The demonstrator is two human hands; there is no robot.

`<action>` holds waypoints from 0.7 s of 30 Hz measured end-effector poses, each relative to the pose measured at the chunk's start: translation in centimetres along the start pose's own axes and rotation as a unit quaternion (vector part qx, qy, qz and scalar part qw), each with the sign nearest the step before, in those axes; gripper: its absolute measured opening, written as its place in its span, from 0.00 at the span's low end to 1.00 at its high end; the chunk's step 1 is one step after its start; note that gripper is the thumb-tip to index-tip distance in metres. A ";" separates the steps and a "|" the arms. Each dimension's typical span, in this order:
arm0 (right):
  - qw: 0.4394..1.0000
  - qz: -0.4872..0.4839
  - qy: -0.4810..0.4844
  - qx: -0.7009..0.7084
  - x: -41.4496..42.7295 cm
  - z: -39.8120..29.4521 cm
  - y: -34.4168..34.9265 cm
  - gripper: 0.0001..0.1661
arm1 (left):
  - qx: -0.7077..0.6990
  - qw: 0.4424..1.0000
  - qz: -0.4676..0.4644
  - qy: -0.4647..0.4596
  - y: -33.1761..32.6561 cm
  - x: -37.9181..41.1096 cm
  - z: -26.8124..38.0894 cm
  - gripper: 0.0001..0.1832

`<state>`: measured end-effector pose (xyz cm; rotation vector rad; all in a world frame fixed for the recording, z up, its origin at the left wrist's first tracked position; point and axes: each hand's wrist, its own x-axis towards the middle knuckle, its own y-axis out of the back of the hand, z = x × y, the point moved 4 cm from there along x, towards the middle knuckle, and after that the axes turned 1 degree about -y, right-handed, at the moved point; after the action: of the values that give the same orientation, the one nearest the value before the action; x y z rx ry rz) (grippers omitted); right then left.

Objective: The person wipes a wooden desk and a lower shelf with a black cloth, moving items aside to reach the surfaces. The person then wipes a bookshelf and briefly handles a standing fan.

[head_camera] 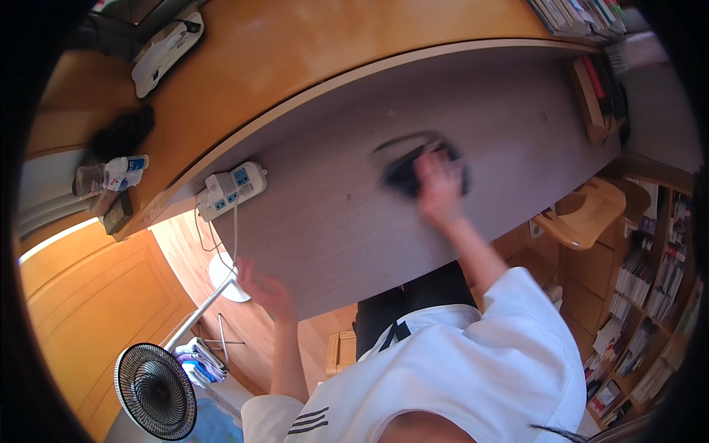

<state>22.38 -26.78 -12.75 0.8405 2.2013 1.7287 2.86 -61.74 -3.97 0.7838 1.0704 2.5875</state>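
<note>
My right hand lies on a dark, blurred item, perhaps a pouch or cloth, on the grey wood-grain desk top. A thin dark loop, like a strap or cord, sticks out from the item's far side. Motion blur hides whether my fingers grip it. My left hand hovers at the desk's left edge, fingers apart, holding nothing. Beyond it, a white power strip with a plugged-in adapter and cables lies at the desk's left end.
An orange wooden shelf runs along the far side, with bottles at its left. Books and a box stand at the desk's right end. A fan is at lower left, a wooden chair at right, beside bookshelves.
</note>
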 end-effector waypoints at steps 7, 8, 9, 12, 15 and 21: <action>0.888 0.012 -0.435 -0.146 -1.3 23.9 4.5 0.42 | 0.244 0.942 -0.225 0.056 -5.0 -8.2 -1.7 0.33; 0.907 0.012 -0.383 -0.174 -1.4 20.7 3.1 0.40 | 0.254 0.939 -0.224 0.061 -5.4 -9.1 -2.4 0.35; 0.929 0.013 -0.298 -0.220 -2.1 16.2 1.6 0.40 | 0.263 0.936 -0.225 0.065 -5.9 -9.9 -3.0 0.36; 0.990 -0.048 -0.127 -0.021 -3.1 -2.3 0.4 0.41 | 0.283 0.933 -0.208 0.076 -6.2 -11.3 -3.7 0.36; 0.975 -0.113 -0.010 0.189 -6.6 -15.1 -2.5 0.46 | 0.282 0.940 -0.182 0.056 -6.5 -11.5 -4.5 0.35; 0.961 -0.081 0.143 0.221 -8.4 -16.9 -3.9 0.34 | 0.255 0.954 -0.153 0.032 -6.8 -11.0 -3.7 0.34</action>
<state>19.54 -45.83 -13.09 0.4883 2.8226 1.3722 10.01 -63.52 -15.24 0.5724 1.7605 2.1088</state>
